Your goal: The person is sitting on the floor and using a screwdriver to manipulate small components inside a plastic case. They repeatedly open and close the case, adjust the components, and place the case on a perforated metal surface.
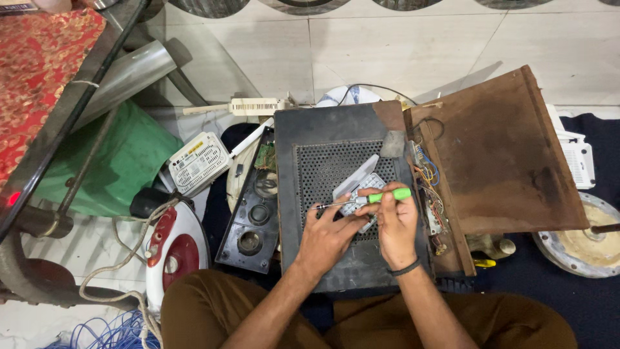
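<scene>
While seated on the floor, a person's right hand (397,223) closes its fingers around a green-handled screwdriver (363,200), its shaft laid level toward the left hand (326,234), whose fingers pinch the tip. Both hover over a small grey plastic case (359,187) resting on a black perforated speaker panel (336,194). Steadying the tip this way looks wise; a slip could scratch the case.

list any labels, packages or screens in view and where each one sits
Label: small yellow and white sticker on the white vented router, left of the black case.
Packages: none that I can make out.
Screens: none in view.
</scene>
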